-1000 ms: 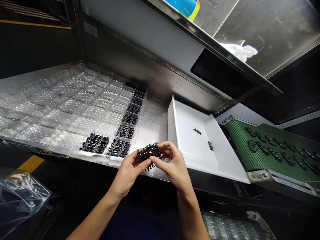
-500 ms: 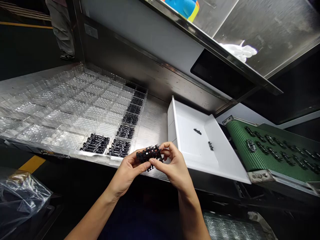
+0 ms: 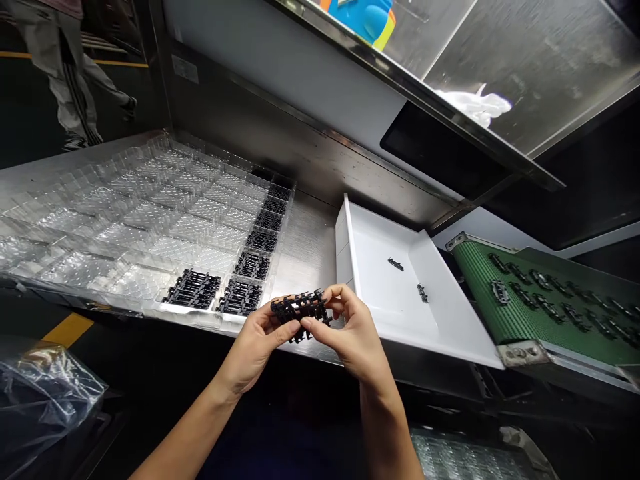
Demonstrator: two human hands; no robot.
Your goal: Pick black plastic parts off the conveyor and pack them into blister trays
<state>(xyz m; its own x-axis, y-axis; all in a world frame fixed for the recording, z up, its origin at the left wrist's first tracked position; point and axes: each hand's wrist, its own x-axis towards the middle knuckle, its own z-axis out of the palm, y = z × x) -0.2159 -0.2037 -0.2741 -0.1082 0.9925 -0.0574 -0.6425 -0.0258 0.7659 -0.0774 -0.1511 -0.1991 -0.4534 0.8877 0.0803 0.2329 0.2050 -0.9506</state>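
Observation:
Between my two hands is a bundle of black plastic parts (image 3: 301,308), held side by side above the front edge of the bench. My left hand (image 3: 260,340) grips its left end, thumb in front and fingers behind. My right hand (image 3: 347,330) closes on the right end with thumb and fingertips. To the left lies a clear compartment tray (image 3: 200,233); black parts like these fill its right column and one more front pocket (image 3: 193,289). A white bin (image 3: 390,313) on the right contains two loose black parts (image 3: 423,292).
Right of the bin, a green conveyor belt (image 3: 480,280) carries several black parts. A metal shelf (image 3: 425,93) overhangs the bench, with a white crumpled item (image 3: 477,105) on it. Clear plastic wrap (image 3: 55,387) sits low at left. A person's legs (image 3: 70,80) show at upper left.
The person at upper left has moved further left, legs now in stride. My hands keep hold of the bundle with hardly any shift.

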